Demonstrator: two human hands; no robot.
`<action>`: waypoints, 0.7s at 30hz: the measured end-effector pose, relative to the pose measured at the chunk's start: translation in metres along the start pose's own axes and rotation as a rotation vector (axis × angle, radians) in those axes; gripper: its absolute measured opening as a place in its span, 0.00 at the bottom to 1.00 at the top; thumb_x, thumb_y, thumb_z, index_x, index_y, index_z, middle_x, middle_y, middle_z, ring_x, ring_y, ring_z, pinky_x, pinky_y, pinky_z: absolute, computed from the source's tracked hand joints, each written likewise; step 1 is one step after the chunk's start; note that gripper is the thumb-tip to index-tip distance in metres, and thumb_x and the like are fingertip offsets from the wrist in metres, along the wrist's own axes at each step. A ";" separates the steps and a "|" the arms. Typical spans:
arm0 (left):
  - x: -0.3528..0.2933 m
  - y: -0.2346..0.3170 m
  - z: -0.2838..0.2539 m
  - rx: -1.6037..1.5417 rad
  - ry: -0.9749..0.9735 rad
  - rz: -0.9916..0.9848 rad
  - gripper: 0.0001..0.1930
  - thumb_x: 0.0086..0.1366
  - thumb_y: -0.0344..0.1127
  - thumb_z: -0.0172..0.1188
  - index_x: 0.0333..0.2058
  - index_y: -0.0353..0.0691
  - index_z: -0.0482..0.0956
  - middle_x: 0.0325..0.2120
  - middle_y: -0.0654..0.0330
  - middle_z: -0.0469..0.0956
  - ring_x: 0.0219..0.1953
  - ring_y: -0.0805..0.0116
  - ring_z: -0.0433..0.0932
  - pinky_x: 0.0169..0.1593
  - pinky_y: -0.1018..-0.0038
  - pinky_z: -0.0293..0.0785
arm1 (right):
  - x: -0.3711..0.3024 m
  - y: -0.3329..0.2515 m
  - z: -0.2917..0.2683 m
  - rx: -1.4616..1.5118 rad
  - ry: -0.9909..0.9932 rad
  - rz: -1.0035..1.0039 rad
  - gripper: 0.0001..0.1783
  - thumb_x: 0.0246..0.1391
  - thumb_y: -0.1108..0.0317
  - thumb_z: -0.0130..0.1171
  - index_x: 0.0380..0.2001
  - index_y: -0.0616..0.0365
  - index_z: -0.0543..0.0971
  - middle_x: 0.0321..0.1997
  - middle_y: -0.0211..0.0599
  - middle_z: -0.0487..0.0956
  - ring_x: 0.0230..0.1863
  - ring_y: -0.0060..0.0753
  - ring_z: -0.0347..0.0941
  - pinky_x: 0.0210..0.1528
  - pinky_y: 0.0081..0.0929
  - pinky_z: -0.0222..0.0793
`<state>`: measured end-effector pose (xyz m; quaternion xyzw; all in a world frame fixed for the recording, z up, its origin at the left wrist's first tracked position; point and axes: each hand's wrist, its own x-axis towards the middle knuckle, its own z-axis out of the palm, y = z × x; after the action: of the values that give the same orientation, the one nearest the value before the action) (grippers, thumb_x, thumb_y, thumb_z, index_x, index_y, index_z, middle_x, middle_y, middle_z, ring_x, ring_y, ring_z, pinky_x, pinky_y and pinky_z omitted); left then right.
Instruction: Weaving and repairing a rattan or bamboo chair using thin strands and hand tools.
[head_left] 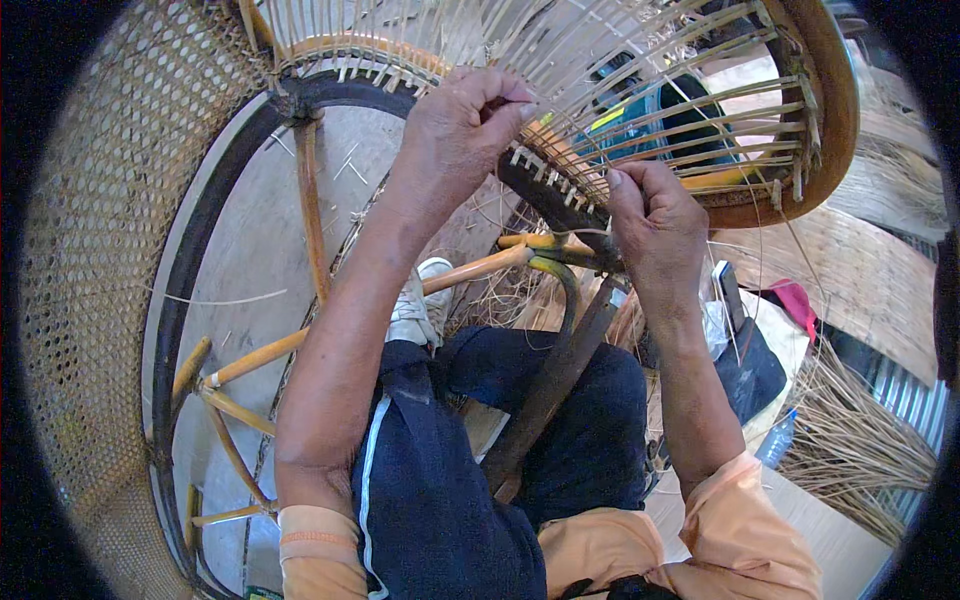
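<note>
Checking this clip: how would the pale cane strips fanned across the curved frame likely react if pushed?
The cane strips would probably flex and spring back, since they look thin yet run nearly straight. They'd likely stay put at the curved frame, where their ends seem fastened. Being so slender, they might split under a hard push.

My left hand (pixel 470 130) and, to its right and nearer me, my right hand (pixel 655 215) sit at the edge of the cane strips (pixel 578 166), which fan away beyond my grip toward the frame rim (pixel 838 125) at forward right. The woven cane panel (pixel 90 300) stands left of my grip, my shoes (pixel 412 310) below it between my forearms. Right of my right forearm lies a plastic bottle (pixel 776 442), just beside a cane bundle (pixel 850 430).
</note>
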<state>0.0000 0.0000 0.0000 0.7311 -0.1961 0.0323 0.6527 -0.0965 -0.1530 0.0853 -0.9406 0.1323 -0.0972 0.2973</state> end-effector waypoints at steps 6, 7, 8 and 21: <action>0.000 0.002 0.000 0.007 -0.039 -0.085 0.07 0.57 0.32 0.59 0.33 0.36 0.78 0.28 0.56 0.76 0.33 0.66 0.76 0.38 0.73 0.72 | -0.004 0.005 -0.001 0.035 -0.010 0.104 0.09 0.53 0.65 0.54 0.30 0.60 0.77 0.22 0.45 0.77 0.23 0.28 0.75 0.29 0.26 0.70; 0.000 0.002 0.000 0.007 -0.032 -0.086 0.07 0.57 0.32 0.59 0.33 0.36 0.78 0.28 0.56 0.75 0.32 0.66 0.76 0.38 0.74 0.72 | -0.004 0.006 0.000 0.051 -0.006 0.106 0.09 0.53 0.66 0.54 0.30 0.61 0.76 0.22 0.45 0.76 0.23 0.29 0.75 0.29 0.26 0.70; 0.000 0.003 0.000 0.009 -0.024 -0.084 0.07 0.57 0.32 0.59 0.33 0.36 0.78 0.28 0.56 0.75 0.31 0.67 0.75 0.38 0.74 0.72 | -0.003 0.006 0.001 0.070 0.000 0.106 0.09 0.53 0.66 0.54 0.29 0.61 0.76 0.22 0.46 0.76 0.23 0.29 0.75 0.29 0.26 0.70; -0.002 0.004 0.003 0.088 -0.011 -0.006 0.05 0.62 0.32 0.58 0.34 0.37 0.76 0.26 0.69 0.73 0.28 0.82 0.69 0.33 0.83 0.68 | 0.005 0.000 0.015 0.088 0.066 -0.110 0.07 0.53 0.69 0.52 0.26 0.61 0.74 0.23 0.49 0.74 0.26 0.49 0.75 0.29 0.35 0.70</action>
<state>-0.0034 -0.0028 0.0024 0.7597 -0.1958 0.0348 0.6191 -0.0878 -0.1463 0.0739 -0.9287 0.0857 -0.1502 0.3280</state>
